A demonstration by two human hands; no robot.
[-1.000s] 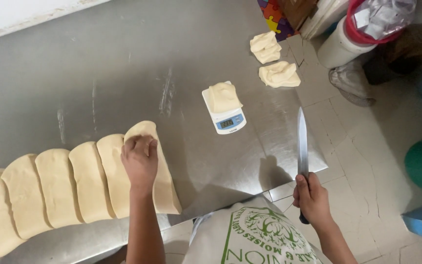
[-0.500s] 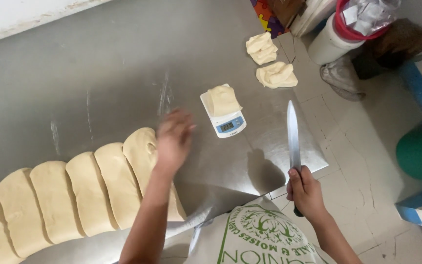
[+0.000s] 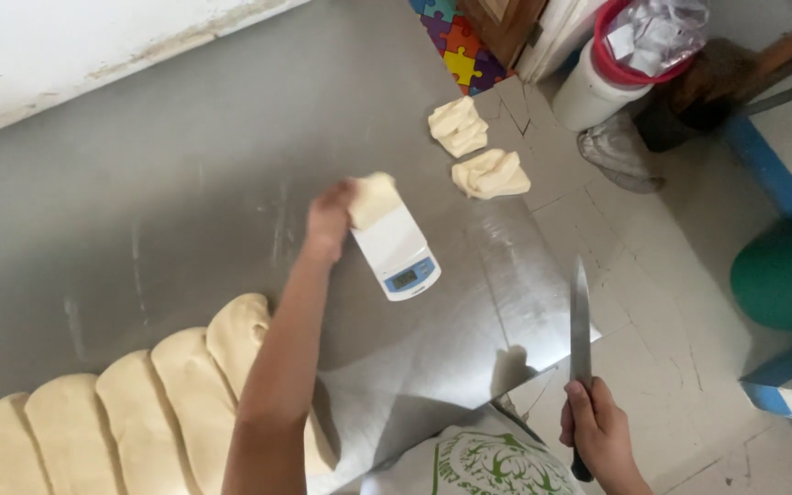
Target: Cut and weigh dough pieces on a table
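Stainless steel table (image 3: pixel 185 183) fills most of the view, set against a white wall (image 3: pixel 93 46) at the top left, with a tiled floor (image 3: pixel 653 302) to the right. Left hand (image 3: pixel 330 220) is extended over the table and grips a piece of dough (image 3: pixel 374 198) at the far end of a small white digital scale (image 3: pixel 396 252); the fingers are closed on the dough, which lies at the scale's upper edge. Whether the dough rests on the platform or is lifted clear cannot be told. Right hand (image 3: pixel 598 431) is off the table's near right corner, wrapped fully around the dark handle of a long knife (image 3: pixel 580 321), blade pointing away from the person. A scored dough loaf (image 3: pixel 139 403) lies along the near left edge, partly covered by the left forearm. Two cut dough portions (image 3: pixel 474 151) sit near the table's far right corner, close together and well apart from the scale. A printed white sack (image 3: pixel 478 463) shows at the bottom edge.
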